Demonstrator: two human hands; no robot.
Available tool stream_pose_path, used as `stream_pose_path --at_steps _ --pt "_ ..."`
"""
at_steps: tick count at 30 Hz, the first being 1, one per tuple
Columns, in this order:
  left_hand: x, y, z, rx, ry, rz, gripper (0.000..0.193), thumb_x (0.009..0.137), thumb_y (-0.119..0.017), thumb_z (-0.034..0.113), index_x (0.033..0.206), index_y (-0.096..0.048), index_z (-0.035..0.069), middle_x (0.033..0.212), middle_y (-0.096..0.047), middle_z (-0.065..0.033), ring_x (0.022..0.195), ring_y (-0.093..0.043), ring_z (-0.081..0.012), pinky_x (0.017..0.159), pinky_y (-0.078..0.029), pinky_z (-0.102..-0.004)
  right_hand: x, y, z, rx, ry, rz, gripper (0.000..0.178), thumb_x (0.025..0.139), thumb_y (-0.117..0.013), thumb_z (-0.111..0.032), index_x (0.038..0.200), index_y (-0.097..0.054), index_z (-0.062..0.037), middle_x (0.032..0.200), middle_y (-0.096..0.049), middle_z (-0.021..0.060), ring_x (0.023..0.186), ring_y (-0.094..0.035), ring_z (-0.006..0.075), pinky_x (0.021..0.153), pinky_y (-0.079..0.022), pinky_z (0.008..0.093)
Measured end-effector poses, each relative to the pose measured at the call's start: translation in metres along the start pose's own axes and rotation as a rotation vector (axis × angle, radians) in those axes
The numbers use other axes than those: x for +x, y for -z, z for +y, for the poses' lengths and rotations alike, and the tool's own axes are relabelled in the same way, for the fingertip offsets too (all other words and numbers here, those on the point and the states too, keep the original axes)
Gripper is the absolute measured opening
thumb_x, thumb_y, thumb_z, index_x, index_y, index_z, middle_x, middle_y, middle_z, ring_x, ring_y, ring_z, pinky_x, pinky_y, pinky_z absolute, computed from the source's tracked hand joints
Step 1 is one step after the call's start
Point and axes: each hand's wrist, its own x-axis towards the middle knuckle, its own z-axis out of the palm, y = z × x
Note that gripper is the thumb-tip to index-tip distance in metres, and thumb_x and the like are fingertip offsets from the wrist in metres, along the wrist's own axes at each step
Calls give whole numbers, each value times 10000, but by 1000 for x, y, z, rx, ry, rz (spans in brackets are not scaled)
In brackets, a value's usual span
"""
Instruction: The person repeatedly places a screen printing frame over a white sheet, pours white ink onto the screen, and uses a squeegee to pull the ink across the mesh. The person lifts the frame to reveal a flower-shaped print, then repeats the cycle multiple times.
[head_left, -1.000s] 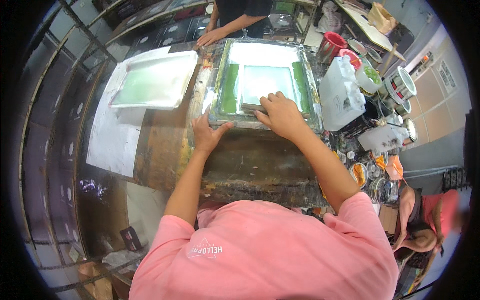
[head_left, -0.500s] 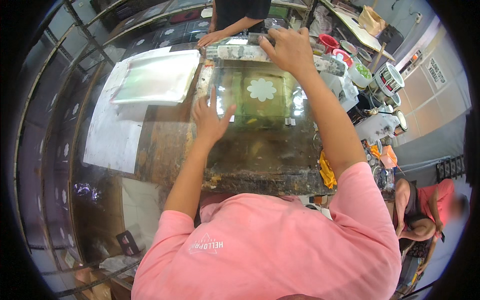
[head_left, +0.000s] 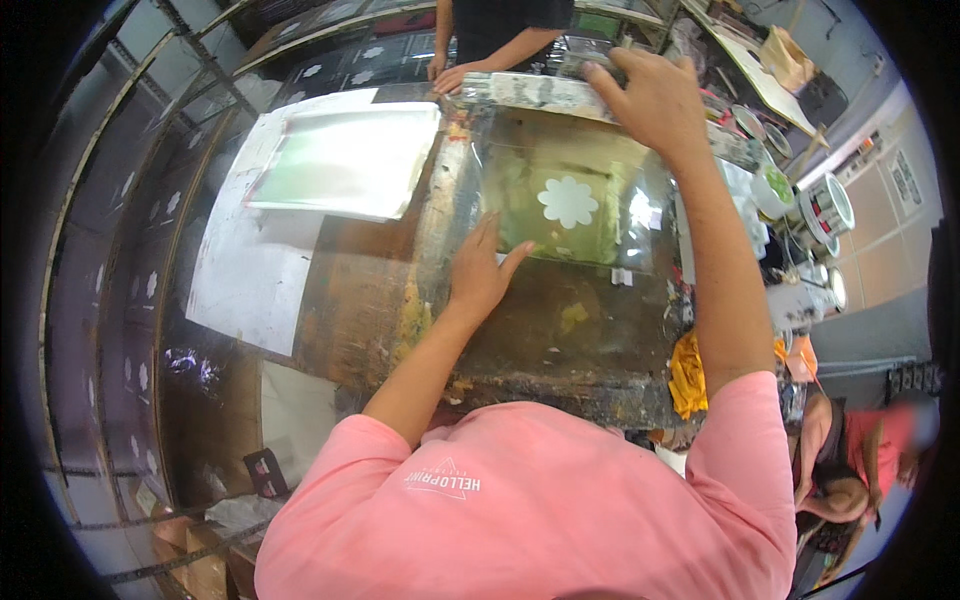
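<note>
Head view, looking down on a stained, ink-smeared wooden worktop.

Surroundings: one white rectangular tray-like screen with a green tint lies at the left on one large white sheet of paper, well apart from the person's hands. One crumpled yellow rag sits at the worktop's near right edge. Round tins and pots crowd the right side; the count is unclear because of blur and overlap. Dark panels printed with small white flower shapes curve along the racks at left. One other person in a dark top stands at the far edge, one hand resting on the worktop by the frame's far corner. Another person sits low at the right, blurred.

Work item: one large rectangular printing screen frame with paint-caked rails and translucent mesh, tilted up from its far side over the worktop. Through the mesh one white flower-shaped print shows on the greenish surface below.

Hands: right hand reaches to the far rail, fingers curled over and gripping its edge. Left hand lies flat with fingers spread, pressing on the worktop at the frame's near left edge; its fingertips touch or slightly overlap the mesh. The right forearm crosses the frame's right side and hides that rail.
</note>
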Motion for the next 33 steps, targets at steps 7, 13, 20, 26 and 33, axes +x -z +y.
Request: stream_pose_path --at_steps 7,13,20,26,33 --pt "92 37 26 -279 157 196 548 926 -769 153 1397 -610 -78 1192 -742 -249 889 -779 -276 810 -603 -380 25 10 7 25 -44 -90 604 1016 -559 -576 1148 -768 -25 1055 -764 191 977 -695 383 940 -445 460" --pt "110 110 -24 -323 307 260 545 871 -792 77 1388 -652 -25 947 -799 -138 812 -752 -160 743 -591 -304 16 11 2 39 -49 -53 559 1006 -585 -559 985 -747 -24 929 -724 194 833 -632 395 845 -427 441" --pt "157 161 -131 -41 269 381 564 827 -779 85 1355 -657 -74 1248 -749 -229 909 -807 -252 819 -626 -339 20 9 5 71 -36 0 543 994 -609 -558 960 -745 -34 918 -721 179 811 -625 390 834 -425 433" --pt "161 174 -198 16 336 389 669 902 -771 234 1492 -568 -8 1393 -624 -343 1066 -765 -368 956 -580 -420 24 13 -1 79 -67 -42 557 989 -614 -576 990 -755 -37 943 -729 172 810 -626 384 864 -439 426" --pt "84 167 -161 453 57 66 625 1075 -581 409 1603 -466 95 1665 -378 -266 1592 -275 -418 1284 -189 -589 19 4 8 63 -14 37 594 991 -588 -602 1050 -777 -42 920 -742 170 870 -704 371 897 -464 453"
